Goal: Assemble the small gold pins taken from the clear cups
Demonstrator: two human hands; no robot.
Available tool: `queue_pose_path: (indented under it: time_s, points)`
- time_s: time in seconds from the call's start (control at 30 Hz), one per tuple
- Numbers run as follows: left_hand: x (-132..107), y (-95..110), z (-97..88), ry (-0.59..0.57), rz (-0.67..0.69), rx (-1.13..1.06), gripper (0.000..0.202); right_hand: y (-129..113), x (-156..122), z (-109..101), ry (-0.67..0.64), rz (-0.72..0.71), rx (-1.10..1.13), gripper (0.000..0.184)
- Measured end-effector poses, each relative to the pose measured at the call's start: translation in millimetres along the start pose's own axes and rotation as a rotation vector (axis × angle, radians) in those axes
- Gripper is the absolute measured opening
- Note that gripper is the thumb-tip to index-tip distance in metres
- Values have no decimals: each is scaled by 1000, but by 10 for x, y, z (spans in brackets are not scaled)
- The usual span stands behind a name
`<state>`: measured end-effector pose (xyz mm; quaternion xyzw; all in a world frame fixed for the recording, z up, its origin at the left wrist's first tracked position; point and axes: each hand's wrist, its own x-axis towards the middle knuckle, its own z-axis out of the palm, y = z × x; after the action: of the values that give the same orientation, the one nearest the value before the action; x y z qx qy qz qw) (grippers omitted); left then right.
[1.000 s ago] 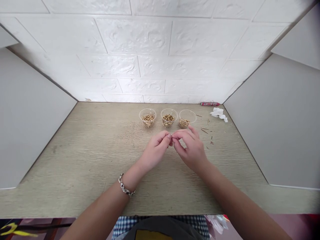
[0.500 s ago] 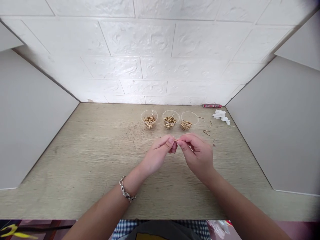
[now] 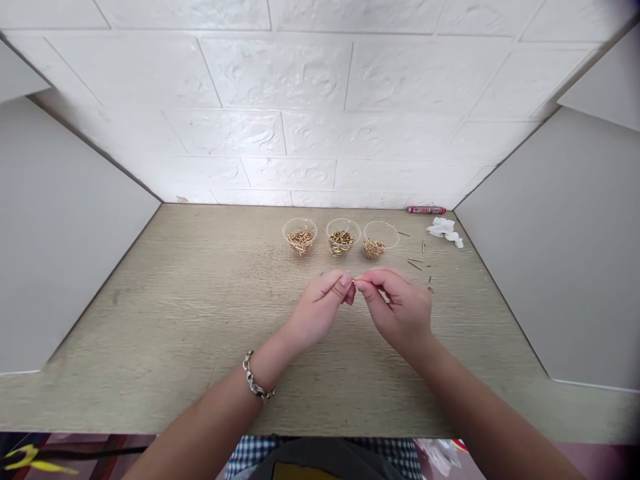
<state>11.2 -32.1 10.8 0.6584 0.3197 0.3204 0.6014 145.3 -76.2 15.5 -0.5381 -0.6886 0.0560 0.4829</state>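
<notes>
My left hand [image 3: 325,300] and my right hand [image 3: 397,307] meet above the middle of the table, thumbs and forefingers pinched. Between the fingertips shows a tiny gold-coloured metal pin [image 3: 353,281]; both hands grip it, and most of it is hidden by the fingers. Just beyond the hands stand three clear plastic cups: a left cup [image 3: 300,230] with copper-gold pins, a middle cup [image 3: 343,230] with darker gold pieces, and a right cup [image 3: 381,230] with pale gold pins. The right cup appears tilted.
Several loose pins [image 3: 415,260] lie on the table [image 3: 175,300] right of the cups. Crumpled white tissue [image 3: 444,228] and a red-and-silver tube [image 3: 426,210] sit at the back right. A white brick-pattern wall [image 3: 310,133] and grey side panels [image 3: 555,247] enclose the table.
The hands keep nearly the same pinched pose, fingertips still together. The view has shifted very slightly. A bit more of the gold piece glints between the fingertips.
</notes>
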Motion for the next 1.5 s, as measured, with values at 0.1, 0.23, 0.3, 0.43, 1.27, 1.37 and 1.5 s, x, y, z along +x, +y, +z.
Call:
queue_pose_path:
  time_s: [0.1, 0.23, 0.3, 0.43, 1.27, 1.37, 1.5]
  points:
    - [-1, -4, -4, 28, 47, 54, 36, -46, -3, 41, 7, 170, 150, 16]
    - [5, -11, -29, 26, 85, 169, 34, -38, -17, 62, 19, 184, 165, 14]
    - [3, -7, -40, 11, 101, 202, 32, -19, -19, 53, 34, 139, 126, 12]
    - [-14, 17, -43, -1, 91, 190, 30, 11, -16, 36, 80, 57, 55, 9]
    - [-3, 30, -73, -149, -132, -273, 26, 16, -7, 16, 10, 114, 67, 12]
    - [5, 40, -90, -163, -154, -271, 26, 5, -3, 11, -39, 190, 104, 14]
    - [-2, 69, -100, -159, -128, -169, 29, -10, -19, 35, -20, 198, 121, 14]
